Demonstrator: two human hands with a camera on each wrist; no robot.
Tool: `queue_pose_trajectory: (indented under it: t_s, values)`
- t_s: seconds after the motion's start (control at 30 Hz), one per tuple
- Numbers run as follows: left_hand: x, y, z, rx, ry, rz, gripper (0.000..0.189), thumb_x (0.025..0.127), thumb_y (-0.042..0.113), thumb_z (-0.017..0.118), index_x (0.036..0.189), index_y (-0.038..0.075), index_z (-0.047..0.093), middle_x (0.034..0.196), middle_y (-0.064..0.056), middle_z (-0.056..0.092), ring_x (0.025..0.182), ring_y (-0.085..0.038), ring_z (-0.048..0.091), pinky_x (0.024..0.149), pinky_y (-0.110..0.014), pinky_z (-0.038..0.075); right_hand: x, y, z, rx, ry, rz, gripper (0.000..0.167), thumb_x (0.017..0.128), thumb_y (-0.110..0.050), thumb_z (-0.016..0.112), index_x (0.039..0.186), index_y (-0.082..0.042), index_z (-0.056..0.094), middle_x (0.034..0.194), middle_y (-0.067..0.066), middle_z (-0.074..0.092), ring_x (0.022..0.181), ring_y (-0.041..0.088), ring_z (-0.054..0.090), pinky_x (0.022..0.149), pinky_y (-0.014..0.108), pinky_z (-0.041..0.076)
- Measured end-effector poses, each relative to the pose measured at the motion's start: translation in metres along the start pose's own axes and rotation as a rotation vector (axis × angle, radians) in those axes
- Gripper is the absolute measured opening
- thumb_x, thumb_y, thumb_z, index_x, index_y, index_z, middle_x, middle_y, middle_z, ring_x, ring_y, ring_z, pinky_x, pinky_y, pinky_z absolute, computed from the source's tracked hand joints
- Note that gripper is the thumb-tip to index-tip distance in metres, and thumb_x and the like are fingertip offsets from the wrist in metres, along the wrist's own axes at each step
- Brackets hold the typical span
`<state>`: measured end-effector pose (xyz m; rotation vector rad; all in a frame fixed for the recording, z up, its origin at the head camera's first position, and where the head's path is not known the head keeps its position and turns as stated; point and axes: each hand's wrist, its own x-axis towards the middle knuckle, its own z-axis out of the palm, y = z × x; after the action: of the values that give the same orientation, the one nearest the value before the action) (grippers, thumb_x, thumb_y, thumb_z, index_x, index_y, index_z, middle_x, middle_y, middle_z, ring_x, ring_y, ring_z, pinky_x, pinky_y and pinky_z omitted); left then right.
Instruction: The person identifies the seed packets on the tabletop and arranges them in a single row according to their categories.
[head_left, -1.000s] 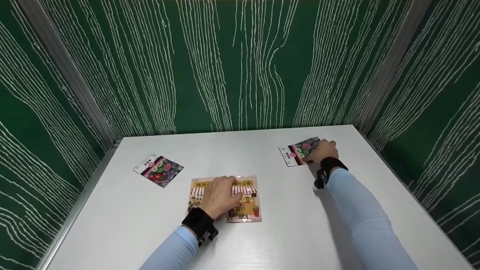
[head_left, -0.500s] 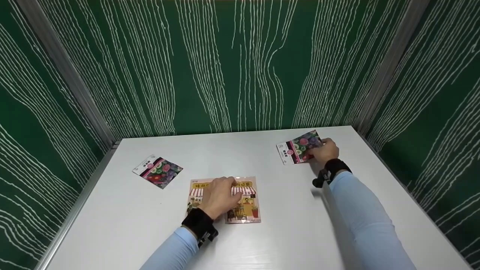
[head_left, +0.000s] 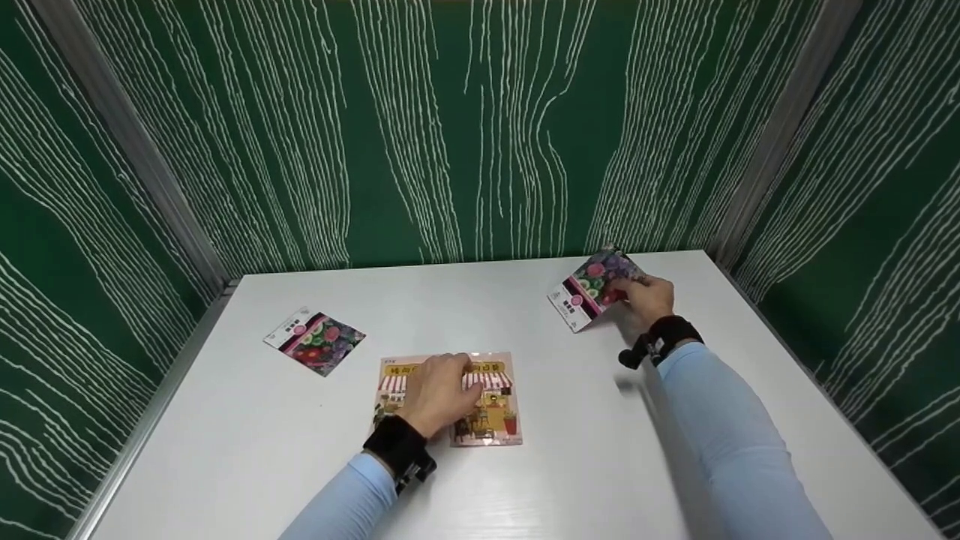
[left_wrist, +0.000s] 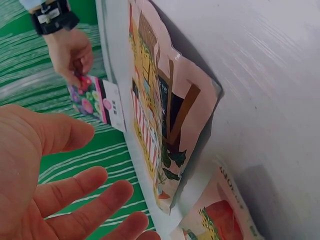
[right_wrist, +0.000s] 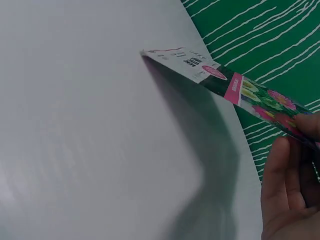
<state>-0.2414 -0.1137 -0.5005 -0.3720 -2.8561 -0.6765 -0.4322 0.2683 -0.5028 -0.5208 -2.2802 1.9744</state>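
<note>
My right hand (head_left: 649,300) pinches a flower-printed seed packet (head_left: 592,281) between thumb and fingers near the table's back right. The packet is tilted; in the right wrist view its white end (right_wrist: 172,60) points down toward the tabletop. My left hand (head_left: 439,394) is over two pink illustrated packets at the table's middle, its fingers loosely bent and spread. In the left wrist view those fingers (left_wrist: 90,200) grip nothing. The right pink packet (head_left: 491,409) shows a striped awning; the left one (head_left: 391,390) is partly hidden by the hand.
A second flower-printed packet (head_left: 319,343) lies flat and angled on the left of the white table (head_left: 585,465). Green panels (head_left: 405,135) with white wavy lines close off the back and both sides. Metal posts (head_left: 780,127) stand at the back corners.
My right hand has raised its end of the flower packet off the table and tilted it, shifting it slightly back and left. My left hand and the other packets have stayed put.
</note>
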Motion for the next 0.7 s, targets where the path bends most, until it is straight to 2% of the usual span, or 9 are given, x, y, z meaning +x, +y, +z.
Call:
queue_pose_trajectory:
  t_s: [0.07, 0.23, 0.33, 0.53, 0.6, 0.7]
  values:
    - [0.0000, -0.0002, -0.0001, -0.008, 0.002, 0.002, 0.026, 0.098, 0.031, 0.081, 0.109, 0.008, 0.081, 0.100, -0.011, 0.084, 0.089, -0.029, 0.076, 0.073, -0.041, 0.059, 0.0015, -0.0008, 0.0007, 0.025, -0.004, 0.002, 0.042, 0.105, -0.021, 0.074, 0.142, 0.000, 0.071, 0.086, -0.014, 0.070, 0.091, 0.005, 0.067, 0.081, 0.018, 0.059]
    - [-0.0004, -0.0008, -0.0007, -0.005, -0.004, -0.004, 0.027, 0.098, 0.033, 0.080, 0.111, 0.009, 0.081, 0.100, -0.011, 0.083, 0.089, -0.029, 0.076, 0.072, -0.041, 0.059, -0.0008, -0.0039, 0.0023, 0.034, -0.042, -0.006, 0.039, 0.113, -0.027, 0.066, 0.145, -0.006, 0.068, 0.092, -0.016, 0.068, 0.092, 0.002, 0.066, 0.081, 0.019, 0.058]
    - [-0.0007, -0.0009, -0.0007, -0.013, -0.018, -0.014, 0.029, 0.098, 0.035, 0.081, 0.113, 0.010, 0.082, 0.102, -0.011, 0.083, 0.089, -0.027, 0.075, 0.073, -0.040, 0.059, -0.0039, -0.0055, 0.0038, 0.041, -0.058, -0.021, 0.032, 0.113, -0.027, 0.065, 0.139, -0.007, 0.069, 0.091, -0.015, 0.069, 0.088, 0.002, 0.067, 0.078, 0.020, 0.059]
    - [-0.0007, -0.0013, 0.0003, -0.071, -0.045, -0.035, 0.028, 0.098, 0.033, 0.081, 0.113, 0.010, 0.082, 0.099, -0.008, 0.083, 0.076, -0.018, 0.066, 0.067, -0.032, 0.054, -0.0047, -0.0063, 0.0076, 0.068, -0.078, -0.026, 0.019, 0.115, -0.024, 0.064, 0.127, -0.010, 0.069, 0.089, -0.012, 0.069, 0.086, 0.004, 0.067, 0.076, 0.022, 0.062]
    - [-0.0004, -0.0005, -0.0009, -0.091, -0.058, -0.044, 0.028, 0.098, 0.033, 0.081, 0.114, 0.010, 0.082, 0.099, -0.007, 0.082, 0.076, -0.016, 0.064, 0.066, -0.031, 0.052, -0.0050, -0.0067, 0.0079, 0.047, -0.084, -0.023, 0.019, 0.116, -0.025, 0.062, 0.128, -0.011, 0.069, 0.091, -0.012, 0.068, 0.088, 0.004, 0.067, 0.080, 0.023, 0.062]
    - [0.0004, 0.0018, -0.0042, -0.116, -0.072, -0.052, 0.028, 0.098, 0.034, 0.080, 0.115, 0.011, 0.082, 0.103, -0.007, 0.083, 0.082, -0.017, 0.068, 0.071, -0.033, 0.055, -0.0077, -0.0086, 0.0070, 0.031, -0.108, -0.032, 0.029, 0.116, -0.026, 0.062, 0.138, -0.008, 0.068, 0.095, -0.012, 0.069, 0.092, 0.004, 0.066, 0.083, 0.024, 0.062]
